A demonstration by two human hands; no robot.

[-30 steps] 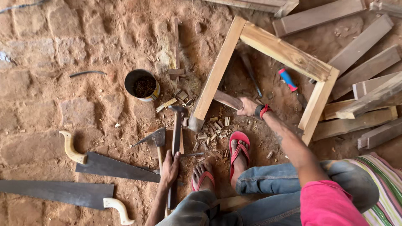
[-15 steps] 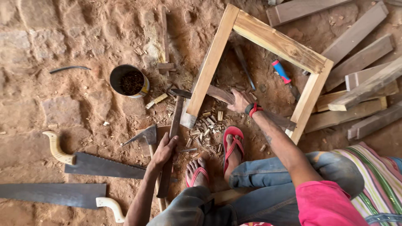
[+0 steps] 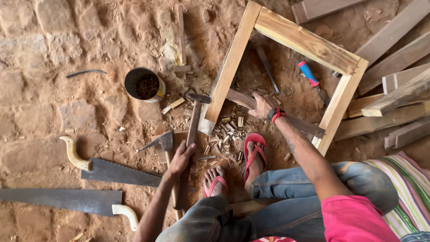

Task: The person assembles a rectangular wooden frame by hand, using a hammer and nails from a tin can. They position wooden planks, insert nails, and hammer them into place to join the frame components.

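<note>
The left hand (image 3: 180, 157) now grips the hammer (image 3: 193, 130), lifted up; the right hand (image 3: 261, 106) keeps gripping the dark board (image 3: 237, 98) by the frame (image 3: 309, 42)

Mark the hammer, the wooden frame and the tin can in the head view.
hammer (image 3: 193, 120), head view, on the wooden handle just below the metal head.
wooden frame (image 3: 304, 42), head view, on the top rail.
tin can (image 3: 132, 80), head view, on the left of its rim.
</note>
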